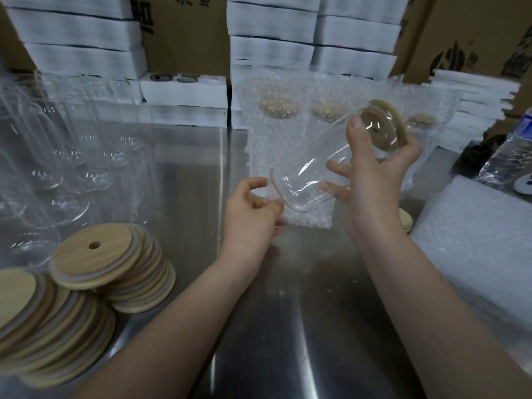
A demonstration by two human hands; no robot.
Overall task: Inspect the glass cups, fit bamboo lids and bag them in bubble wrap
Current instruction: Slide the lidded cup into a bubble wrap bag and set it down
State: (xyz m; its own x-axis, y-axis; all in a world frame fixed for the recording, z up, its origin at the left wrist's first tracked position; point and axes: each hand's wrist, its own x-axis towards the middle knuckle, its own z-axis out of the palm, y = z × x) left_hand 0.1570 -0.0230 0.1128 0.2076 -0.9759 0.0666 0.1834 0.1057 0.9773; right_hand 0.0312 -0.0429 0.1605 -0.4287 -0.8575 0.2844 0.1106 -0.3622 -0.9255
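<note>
Spare lids (109, 263) stacked on counter (187, 168). Right hand (374, 174) fingers wrap lidded cup (311, 168), held tilted, base-first, above counter. Left hand (253, 208) fingers pinch bubble bag (305, 220) edge, probably holding it ready for insertion.

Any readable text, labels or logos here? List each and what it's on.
No text reads whole.
Middle cardboard box: black characters, cropped, unreadable.
Right cardboard box: dark round logo, cropped characters, unreadable.
Plastic bottle: blue label, blurred.
Empty glass cups: base marks, too small.
</note>
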